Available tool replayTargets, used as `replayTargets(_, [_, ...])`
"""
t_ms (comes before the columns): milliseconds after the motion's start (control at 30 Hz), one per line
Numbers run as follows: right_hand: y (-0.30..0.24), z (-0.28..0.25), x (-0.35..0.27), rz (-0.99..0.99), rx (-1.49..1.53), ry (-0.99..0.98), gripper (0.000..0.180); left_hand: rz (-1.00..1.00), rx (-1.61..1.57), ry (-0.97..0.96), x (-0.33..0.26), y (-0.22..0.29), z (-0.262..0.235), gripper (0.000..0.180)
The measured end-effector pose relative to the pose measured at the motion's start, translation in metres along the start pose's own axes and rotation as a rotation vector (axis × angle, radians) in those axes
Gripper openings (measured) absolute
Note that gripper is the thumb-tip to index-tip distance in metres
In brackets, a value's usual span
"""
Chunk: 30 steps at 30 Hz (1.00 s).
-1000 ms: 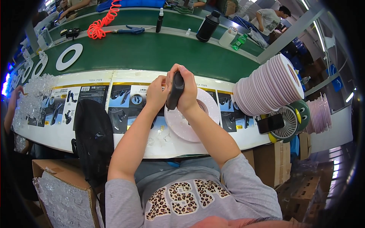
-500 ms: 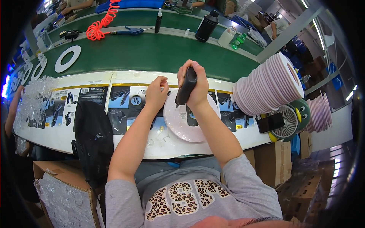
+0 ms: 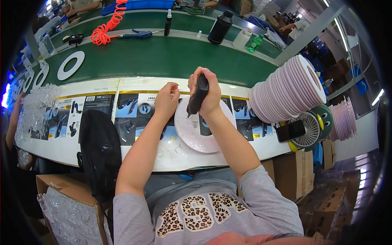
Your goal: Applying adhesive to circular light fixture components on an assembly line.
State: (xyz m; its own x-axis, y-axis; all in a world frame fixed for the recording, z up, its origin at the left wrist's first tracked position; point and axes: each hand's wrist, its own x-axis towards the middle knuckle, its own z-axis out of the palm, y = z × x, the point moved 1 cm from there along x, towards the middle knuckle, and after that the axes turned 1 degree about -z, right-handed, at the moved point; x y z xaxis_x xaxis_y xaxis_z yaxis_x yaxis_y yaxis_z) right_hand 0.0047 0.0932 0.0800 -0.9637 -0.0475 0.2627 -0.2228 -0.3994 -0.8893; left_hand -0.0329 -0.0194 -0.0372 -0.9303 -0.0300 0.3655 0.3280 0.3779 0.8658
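A black pistol-like hand tool (image 3: 199,94) with a narrow pointed tip is wrapped in my right hand (image 3: 210,98). Its tip points down at the left part of a flat, pinkish-white ring (image 3: 190,136); whether it touches cannot be told. The ring lies on the table, and printed card shows through its centre hole. My left hand (image 3: 166,100) is closed, fingers curled together, by the ring's upper left edge. Anything between those fingertips is too small to make out. Small clear scraps (image 3: 160,153) lie left of the ring.
A tall stack of similar rings (image 3: 281,92) leans at the right, beside a fan (image 3: 304,132) and a phone (image 3: 290,131). A black bag (image 3: 100,143) and clear plastic pieces (image 3: 38,108) are left. Beyond runs a green belt (image 3: 134,61) with a loose white ring (image 3: 71,65).
My right hand and the black tool have shifted very slightly left and down. The left hand stays almost where it was, fingers still curled.
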Motion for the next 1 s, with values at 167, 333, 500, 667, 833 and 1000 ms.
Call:
replayTargets(167, [0.000, 0.000, 0.001, -0.001, 0.048, 0.043, 0.035, -0.003, -0.013, -0.013, 0.001, 0.000, 0.000, 0.016])
replayTargets(333, [-0.004, -0.009, 0.009, 0.001, 0.157, 0.117, 0.035, -0.002, -0.054, 0.002, 0.006, -0.003, -0.006, 0.019])
replayTargets(500, [-0.013, -0.042, 0.015, 0.092, 0.487, 0.346, 0.033, 0.017, -0.141, 0.074, 0.007, 0.022, -0.019, 0.020])
replayTargets(667, [-0.026, -0.086, 0.013, 0.168, 0.667, 0.453, 0.032, 0.019, -0.126, 0.082, 0.012, 0.041, -0.041, 0.023])
replayTargets(833, [-0.028, -0.146, 0.003, 0.217, 0.906, 0.530, 0.030, 0.127, 0.411, -0.272, 0.001, 0.090, -0.035, 0.030])
replayTargets(1000, [-0.015, -0.176, -0.013, 0.221, 1.043, 0.600, 0.029, 0.133, 0.873, -0.602, -0.007, 0.120, -0.008, 0.046])
